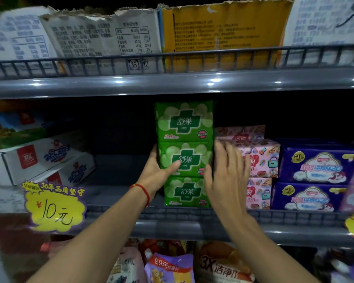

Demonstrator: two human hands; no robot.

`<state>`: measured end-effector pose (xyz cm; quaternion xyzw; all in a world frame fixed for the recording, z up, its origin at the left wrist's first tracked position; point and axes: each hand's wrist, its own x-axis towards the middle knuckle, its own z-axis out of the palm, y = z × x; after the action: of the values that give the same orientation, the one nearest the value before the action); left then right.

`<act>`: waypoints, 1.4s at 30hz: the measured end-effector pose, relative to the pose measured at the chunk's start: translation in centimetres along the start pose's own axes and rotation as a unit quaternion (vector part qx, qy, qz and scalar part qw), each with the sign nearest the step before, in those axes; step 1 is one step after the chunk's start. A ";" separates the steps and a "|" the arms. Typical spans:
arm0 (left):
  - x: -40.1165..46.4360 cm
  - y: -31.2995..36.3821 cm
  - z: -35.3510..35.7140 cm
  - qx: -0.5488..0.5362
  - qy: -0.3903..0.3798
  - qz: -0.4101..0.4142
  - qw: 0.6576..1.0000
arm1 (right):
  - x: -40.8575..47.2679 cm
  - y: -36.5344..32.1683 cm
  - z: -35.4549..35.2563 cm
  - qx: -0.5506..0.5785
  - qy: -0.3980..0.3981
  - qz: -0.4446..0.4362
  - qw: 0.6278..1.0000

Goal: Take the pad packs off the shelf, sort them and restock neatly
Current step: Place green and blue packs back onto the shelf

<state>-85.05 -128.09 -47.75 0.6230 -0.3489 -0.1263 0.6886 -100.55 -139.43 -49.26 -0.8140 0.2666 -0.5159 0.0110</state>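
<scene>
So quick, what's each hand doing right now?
Left hand: holds the middle green pack of the stack, thumb across its front.
Right hand: open, fingers straight, pressed flat against the green stack's right side.

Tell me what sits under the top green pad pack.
Two more green pad packs stacked beneath the top green pad pack, the lowest standing on the shelf. Anything behind the stack is hidden.

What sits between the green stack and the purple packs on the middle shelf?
The pink packs, stacked, fill that stretch in the head view; the right hand covers their left edge beside the green stack, left of the purple packs.
</scene>
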 end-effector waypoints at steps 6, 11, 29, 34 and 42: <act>-0.1 -1.6 1.1 0.022 -0.001 -0.001 1.000 | -1.9 1.1 1.6 -0.092 -0.088 -0.054 0.990; 0.0 -0.6 0.7 0.027 -0.011 -0.010 1.000 | -1.8 0.8 1.2 -0.100 -0.077 -0.055 0.990; 2.8 3.9 1.0 -0.019 0.055 -0.004 0.998 | 2.6 -0.7 0.4 -0.103 -0.128 -0.063 0.984; 1.2 5.5 0.9 0.020 0.091 -0.017 0.995 | 2.6 -0.9 -1.6 -0.119 -0.162 -0.072 0.977; -12.0 4.4 0.1 0.131 0.161 0.000 0.978 | -4.7 -0.1 -9.2 -0.059 -0.241 -0.075 0.966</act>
<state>-94.96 -120.04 -47.42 0.7198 -0.2473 0.0226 0.6482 -109.78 -134.94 -48.84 -0.9312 0.2244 -0.2869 -0.0120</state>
